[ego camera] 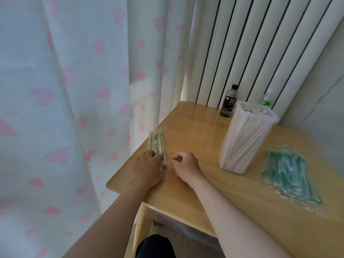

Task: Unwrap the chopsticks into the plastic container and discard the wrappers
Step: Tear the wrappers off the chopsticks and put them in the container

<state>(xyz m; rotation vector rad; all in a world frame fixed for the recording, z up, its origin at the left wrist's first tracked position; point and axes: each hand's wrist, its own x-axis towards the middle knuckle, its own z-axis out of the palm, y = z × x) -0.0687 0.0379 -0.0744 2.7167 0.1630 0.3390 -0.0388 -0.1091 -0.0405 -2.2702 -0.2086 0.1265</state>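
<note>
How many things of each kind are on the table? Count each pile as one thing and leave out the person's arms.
Bottles: 2 (dark bottle; clear bottle, partly hidden)
Containers: 1 (plastic container, holding bare chopsticks)
Chopstick piles: 1 (pile of wrapped chopsticks)
Wrapper piles: 1 (pile of empty wrappers)
Total: 5

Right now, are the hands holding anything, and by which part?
Left hand covers the near ends of the wrapped chopsticks; grip unclear. Right hand curled, apparently empty.
</note>
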